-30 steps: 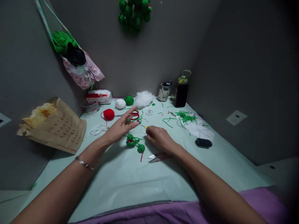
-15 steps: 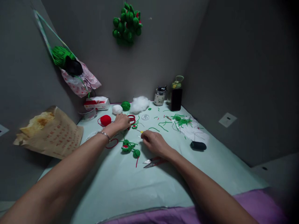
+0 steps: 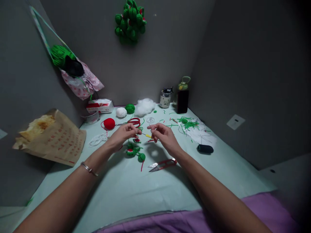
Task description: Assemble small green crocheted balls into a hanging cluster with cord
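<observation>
My right hand (image 3: 164, 136) is closed on a yellow-handled crochet hook (image 3: 148, 136), its thin metal end pointing at my left hand (image 3: 127, 133). The left fingertips are pinched together close to that end; what they hold is too small to make out. Just below them shows a small red, white and green crocheted piece (image 3: 137, 140); I cannot tell whether it hangs or lies. Nearer to me lies a green crocheted figure (image 3: 131, 150) with a red mouth, a green ball part (image 3: 141, 157) and a red yarn tail. Thread snips (image 3: 163, 164) lie below my right hand.
Behind my hands are red-handled scissors (image 3: 134, 121), balls of red yarn (image 3: 109, 123), white yarn (image 3: 121, 112) and green yarn (image 3: 130, 108), and white stuffing (image 3: 145, 107). Green scraps (image 3: 188, 123) and a dark roll (image 3: 205, 149) lie right. A paper food bag (image 3: 58, 139) stands left.
My left hand has drawn back toward me from beside the red-handled scissors, and now meets the crochet hook. My right hand has risen slightly with the hook, uncovering the snips' handles.
</observation>
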Demonstrator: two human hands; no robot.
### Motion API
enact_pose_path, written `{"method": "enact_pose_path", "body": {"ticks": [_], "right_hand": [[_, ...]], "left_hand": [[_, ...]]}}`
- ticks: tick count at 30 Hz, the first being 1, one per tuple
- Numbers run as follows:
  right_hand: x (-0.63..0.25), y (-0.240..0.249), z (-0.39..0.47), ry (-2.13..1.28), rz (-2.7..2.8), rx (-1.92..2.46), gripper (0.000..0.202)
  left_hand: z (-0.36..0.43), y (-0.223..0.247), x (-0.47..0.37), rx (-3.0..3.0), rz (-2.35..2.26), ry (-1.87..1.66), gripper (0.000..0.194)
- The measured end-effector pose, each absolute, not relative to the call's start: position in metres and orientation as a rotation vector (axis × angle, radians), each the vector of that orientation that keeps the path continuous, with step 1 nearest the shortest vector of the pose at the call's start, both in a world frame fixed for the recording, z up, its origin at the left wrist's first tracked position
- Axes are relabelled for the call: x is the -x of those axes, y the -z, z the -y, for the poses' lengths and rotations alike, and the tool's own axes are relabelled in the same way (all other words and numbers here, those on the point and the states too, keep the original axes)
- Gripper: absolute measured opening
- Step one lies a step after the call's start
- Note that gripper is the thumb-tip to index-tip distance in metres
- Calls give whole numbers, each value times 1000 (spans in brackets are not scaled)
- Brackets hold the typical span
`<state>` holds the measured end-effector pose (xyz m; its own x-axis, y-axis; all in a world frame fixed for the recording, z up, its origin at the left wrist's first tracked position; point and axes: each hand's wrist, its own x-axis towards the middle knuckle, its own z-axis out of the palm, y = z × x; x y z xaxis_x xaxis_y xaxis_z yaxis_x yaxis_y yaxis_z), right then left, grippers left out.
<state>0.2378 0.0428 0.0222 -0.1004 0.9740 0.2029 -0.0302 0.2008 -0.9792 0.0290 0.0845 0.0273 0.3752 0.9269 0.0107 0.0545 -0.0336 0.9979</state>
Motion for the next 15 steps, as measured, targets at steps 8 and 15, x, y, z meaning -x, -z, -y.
{"method": "enact_pose_path", "body": {"ticks": [8,15], "right_hand": [[-230,-17,-35,-1238,1681,987,12],[-239,-15,-45,-1278,1462,977,23]], "left_hand": [[-51,-12,-30,-1272,-930,-947,32],[-42,-7,-27,-1116,-906,-1022,25]]}}
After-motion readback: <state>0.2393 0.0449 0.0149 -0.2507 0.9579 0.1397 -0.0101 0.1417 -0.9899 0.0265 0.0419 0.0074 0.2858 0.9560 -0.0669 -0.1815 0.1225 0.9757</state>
